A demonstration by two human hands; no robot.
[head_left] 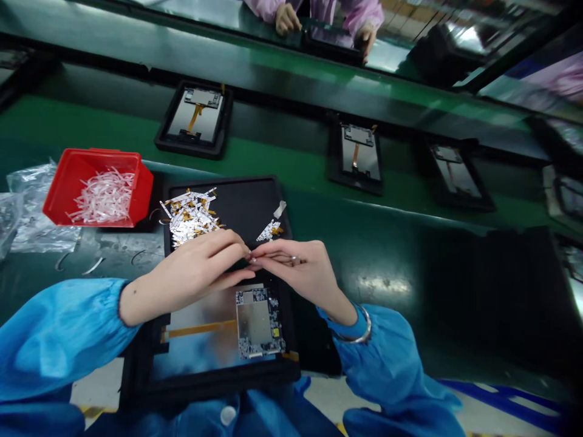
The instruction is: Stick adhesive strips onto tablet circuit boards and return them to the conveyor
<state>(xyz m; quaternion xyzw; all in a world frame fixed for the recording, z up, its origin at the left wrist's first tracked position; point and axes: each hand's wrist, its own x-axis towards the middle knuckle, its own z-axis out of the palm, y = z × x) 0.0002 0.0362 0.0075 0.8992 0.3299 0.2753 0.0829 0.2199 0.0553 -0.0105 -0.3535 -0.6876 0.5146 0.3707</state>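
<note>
My left hand point(195, 273) and my right hand point(298, 270) meet fingertip to fingertip above a black tray point(136, 376). Both pinch one small thin strip point(252, 258) between them. In the tray lies an open tablet back with a silver plate, a circuit board point(259, 321) and an orange flex cable point(200, 329). Just beyond my hands a second black tray point(246, 203) carries a heap of small silver and gold strips point(189, 215) and a smaller cluster point(269, 230). Blue sleeves cover both my arms.
A red bin point(70, 176) of white peeled strips stands at the left beside clear plastic bags point(27, 206). On the green conveyor point(282, 164) three trays with opened tablets point(195, 118) point(357, 152) point(455, 173) ride past. A person in pink sleeves point(328, 18) works across the belt.
</note>
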